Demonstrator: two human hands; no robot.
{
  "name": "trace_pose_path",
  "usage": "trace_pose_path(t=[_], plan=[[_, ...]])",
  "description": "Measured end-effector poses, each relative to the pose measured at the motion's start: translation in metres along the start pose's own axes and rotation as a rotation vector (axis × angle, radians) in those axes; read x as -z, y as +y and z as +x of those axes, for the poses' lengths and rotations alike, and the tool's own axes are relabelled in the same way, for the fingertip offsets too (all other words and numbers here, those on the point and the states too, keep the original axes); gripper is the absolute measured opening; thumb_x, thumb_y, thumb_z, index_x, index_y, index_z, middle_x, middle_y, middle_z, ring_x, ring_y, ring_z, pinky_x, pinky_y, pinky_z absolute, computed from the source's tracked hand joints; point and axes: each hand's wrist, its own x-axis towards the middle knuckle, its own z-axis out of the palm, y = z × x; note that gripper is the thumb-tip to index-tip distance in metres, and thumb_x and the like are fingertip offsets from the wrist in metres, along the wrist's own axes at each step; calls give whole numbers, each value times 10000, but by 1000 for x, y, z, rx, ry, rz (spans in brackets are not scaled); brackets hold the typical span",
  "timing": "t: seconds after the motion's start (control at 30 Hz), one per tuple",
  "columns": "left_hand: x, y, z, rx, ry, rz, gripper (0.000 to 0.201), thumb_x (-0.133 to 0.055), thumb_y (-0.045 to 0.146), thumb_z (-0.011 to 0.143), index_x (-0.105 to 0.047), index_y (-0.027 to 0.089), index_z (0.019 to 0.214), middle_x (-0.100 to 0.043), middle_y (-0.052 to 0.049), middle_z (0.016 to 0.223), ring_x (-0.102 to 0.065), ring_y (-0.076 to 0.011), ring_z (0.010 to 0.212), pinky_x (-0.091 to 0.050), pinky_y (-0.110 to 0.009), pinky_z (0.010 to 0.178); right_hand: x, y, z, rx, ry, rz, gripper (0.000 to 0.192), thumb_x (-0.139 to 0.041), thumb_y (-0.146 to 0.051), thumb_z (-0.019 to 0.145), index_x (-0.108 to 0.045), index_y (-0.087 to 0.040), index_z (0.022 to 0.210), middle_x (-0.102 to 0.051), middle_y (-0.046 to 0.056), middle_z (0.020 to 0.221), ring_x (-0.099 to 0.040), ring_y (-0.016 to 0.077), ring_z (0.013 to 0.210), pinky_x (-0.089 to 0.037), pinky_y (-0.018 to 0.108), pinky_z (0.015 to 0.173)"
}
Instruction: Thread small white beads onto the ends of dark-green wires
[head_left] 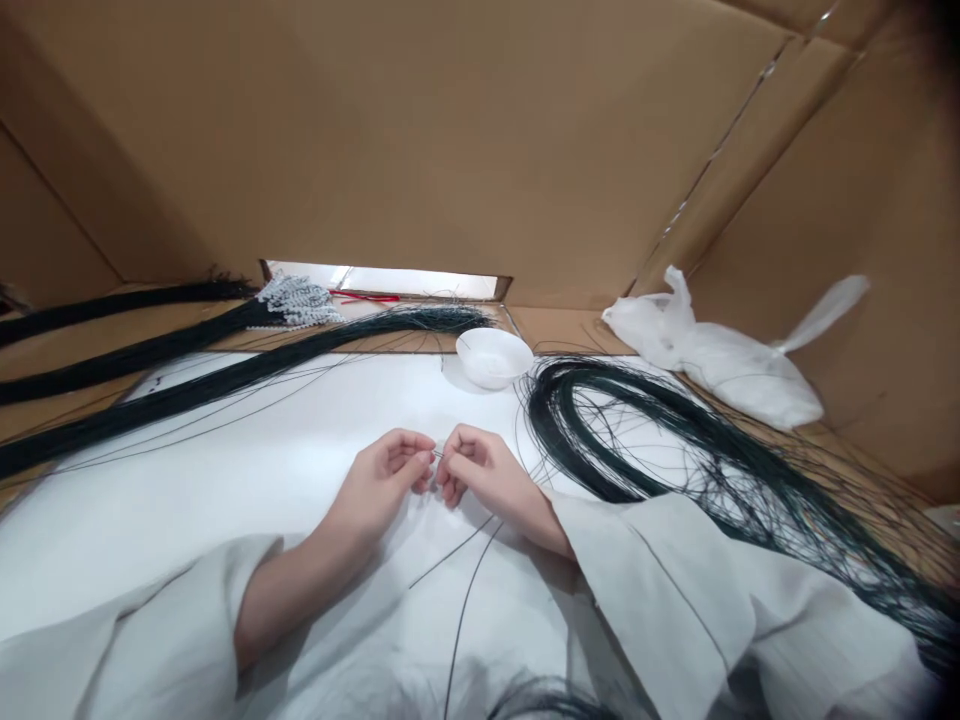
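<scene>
Nearest the camera: pale grey-white cloth sleeves, loose & creased, over both forearms. Left hand (pixel 386 478) & right hand (pixel 480 470) meet at mid-frame just above the white surface (pixel 225 500), which is smooth & matte w/ soft folds. Fingers of both hands are curled in and pinched together on a tiny silvery piece (pixel 438 453) held between the fingertips; too small to tell its exact shape. A thin dark wire (pixel 469 580), stiff-looking & gently curved, runs from under the right hand down toward the camera, w/ a second strand beside it angling left. To the right, near the right sleeve, a big loose coil of dark green wires (pixel 600 430), glossy, hair-fine, looping round then trailing off toward the right edge. Further back, just beyond the hands, a small white bowl (pixel 493 356), round, shallow, smooth plastic. Left side: long straight bundles of dark wires (pixel 187 390) fanning across the surface; one bundle ends in a cluster of white beaded tips (pixel 296 300). Right rear: a crumpled white plastic bag (pixel 720 360), knotted, semi-translucent. Behind everything, brown cardboard walls (pixel 450 130), flat & matte, w/ a narrow slot gap low at centre.
</scene>
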Motion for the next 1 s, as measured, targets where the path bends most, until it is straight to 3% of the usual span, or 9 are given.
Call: trace_pose_path(t=[0.23,1.0], plan=[[0,0,-3,5,-34,-82,83,-482,191,785,-528,140,832,-530,13,630,-500,-104,590,-404,-240,606,1,-1,0,2,-10,-40,81,-462,-122,714,-443,-159,645,-536,-27,540,-506,73,450,-419,194,456],[2,0,-2,33,-89,-37,76,-487,195,805,-518,139,847,-553,1,693,-529,-111,626,-408,-256,633,0,-3,-1,-50,-1,-74,80,-457,-102,686,-453,-154,626,-541,-24,542,-499,68,465,-405,187,463]])
